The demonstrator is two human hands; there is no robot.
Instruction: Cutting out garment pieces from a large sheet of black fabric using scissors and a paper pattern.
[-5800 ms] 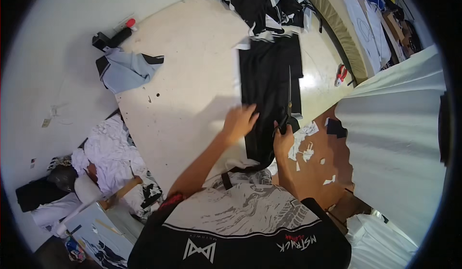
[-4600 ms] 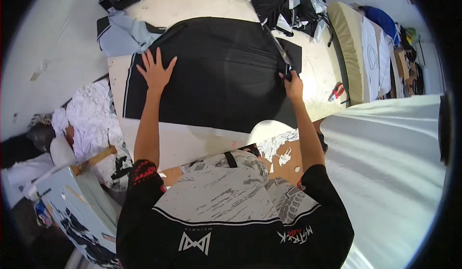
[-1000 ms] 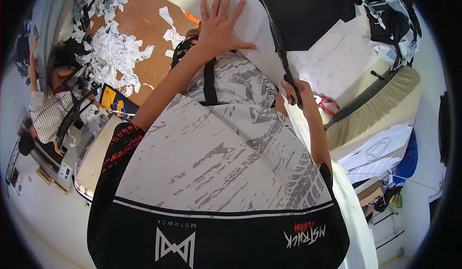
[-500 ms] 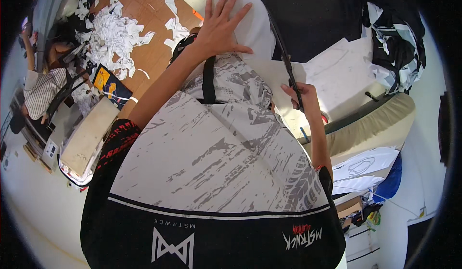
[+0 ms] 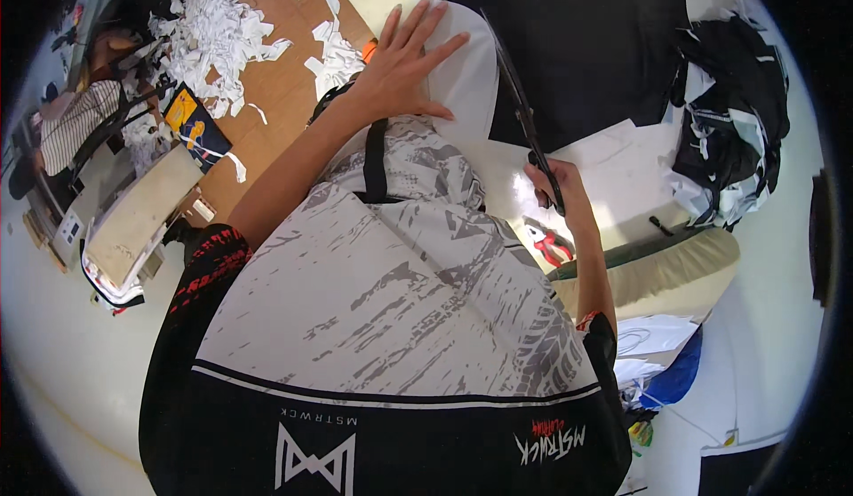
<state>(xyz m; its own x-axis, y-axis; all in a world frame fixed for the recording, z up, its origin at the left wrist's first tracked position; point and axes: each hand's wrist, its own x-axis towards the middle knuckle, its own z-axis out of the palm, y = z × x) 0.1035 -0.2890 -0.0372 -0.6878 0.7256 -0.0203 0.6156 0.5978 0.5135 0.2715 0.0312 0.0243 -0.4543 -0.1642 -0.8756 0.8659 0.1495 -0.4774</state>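
Observation:
My left hand (image 5: 404, 65) lies flat with its fingers spread, pressing on a white piece with a rounded end (image 5: 469, 65); I cannot tell whether it is paper or cloth. A pair of long dark scissors (image 5: 519, 105) is gripped in my right hand (image 5: 562, 192). Its blades point away from me along the right edge of the white piece, beside a large sheet of black material (image 5: 586, 47). How far apart the blades are is hard to make out.
Red-handled pliers (image 5: 553, 246) lie on the pale table near my right forearm. A black-and-white cloth heap (image 5: 733, 123) sits at the far right, above a beige cushion (image 5: 680, 269). White scraps (image 5: 218, 47) litter the brown floor at left, where another person in a striped top (image 5: 82, 127) sits.
My view has shifted, bringing more of the black sheet and the red-handled pliers into sight. The left hand stays flat on the white piece; the scissors remain in my right hand along its edge.

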